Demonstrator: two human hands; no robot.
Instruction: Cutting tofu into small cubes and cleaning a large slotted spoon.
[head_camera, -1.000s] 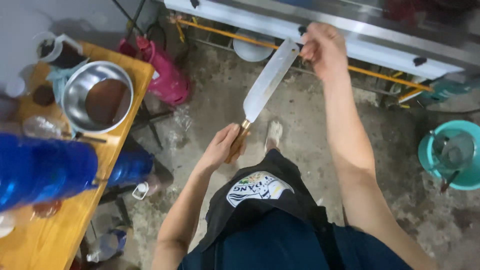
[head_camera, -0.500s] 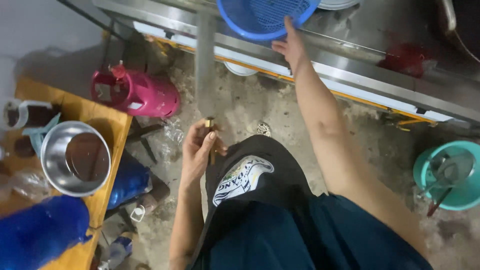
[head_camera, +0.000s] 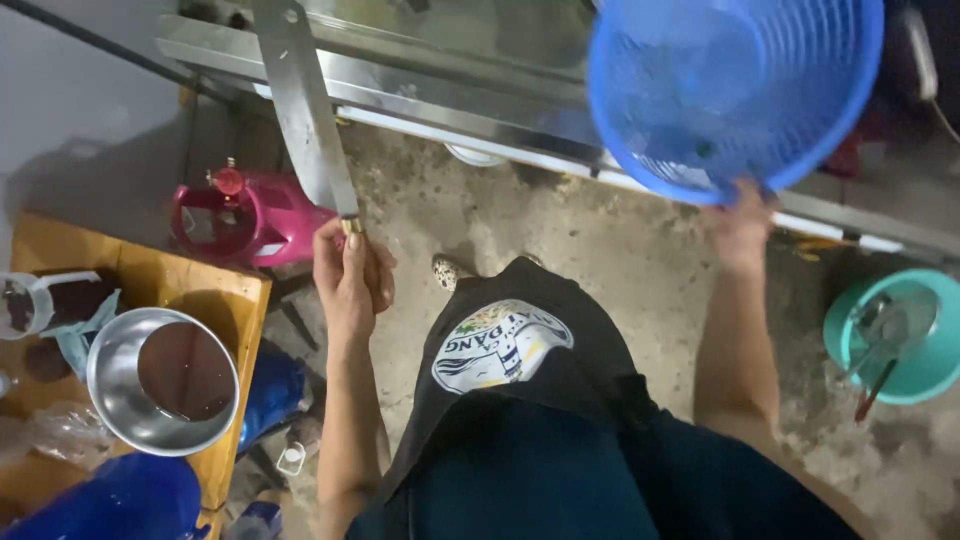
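A: Starting at the left, what lay on the wooden tabletop (head_camera: 215, 300)?

B: A steel bowl (head_camera: 162, 380) sat near its right edge, with a pink gas canister (head_camera: 250, 215) on the floor just beyond the far corner.

A: And the left hand (head_camera: 350, 280)?

B: Its fingers were wrapped tight round the handle of a long cleaver (head_camera: 305, 110), blade pointing up and away toward the steel counter (head_camera: 480, 75). I judged that risky: a swing or a loosened grip could have sent the blade against the counter edge or down toward the sandalled foot (head_camera: 447, 271) below.

A: Further right?

B: The right hand (head_camera: 742, 225) pinched the rim of a blue plastic basket (head_camera: 735, 90), raised and tilted above the counter. Held only at the rim, it might have slipped and dropped, perhaps toward the teal bucket (head_camera: 900, 340).
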